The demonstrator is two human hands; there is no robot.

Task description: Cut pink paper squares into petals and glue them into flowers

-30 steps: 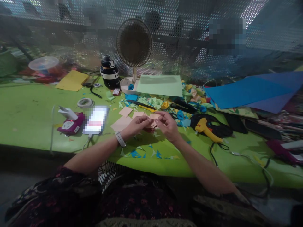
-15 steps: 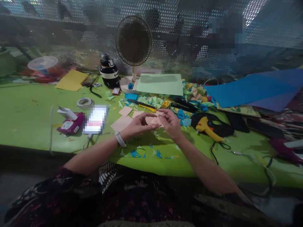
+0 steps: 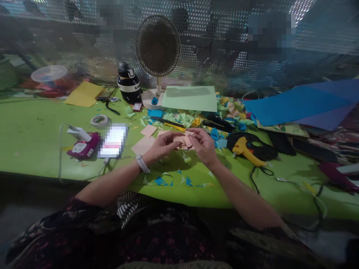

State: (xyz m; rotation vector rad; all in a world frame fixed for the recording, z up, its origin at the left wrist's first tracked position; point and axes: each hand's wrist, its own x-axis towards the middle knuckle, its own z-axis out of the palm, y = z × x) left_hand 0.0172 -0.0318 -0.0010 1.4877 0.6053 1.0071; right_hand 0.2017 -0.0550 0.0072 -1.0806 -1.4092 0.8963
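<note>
Between my two hands is a small piece of pink paper (image 3: 185, 140), partly covered by the fingers; its folds are too small to make out fully. My left hand (image 3: 165, 145), with a white band on the wrist, pinches its left side. On the other side, the thumb and fingers of my right hand (image 3: 204, 146) close on the paper. Flat pink paper squares (image 3: 143, 144) lie just left of my left hand. A yellow cutter knife (image 3: 171, 124) rests behind the hands among green paper scraps (image 3: 185, 120).
A lit phone (image 3: 113, 141), a purple socket block (image 3: 83, 146) and a tape roll (image 3: 100, 121) lie to the left. A fan (image 3: 158, 46) and a black bottle (image 3: 129, 85) stand behind. Rightward are a yellow glue gun (image 3: 248, 151) and blue sheets (image 3: 291, 106).
The fingers have shifted slightly on the pink paper, and its raised part now shows flatter and turned toward me. Both hands stay in nearly the same place.
</note>
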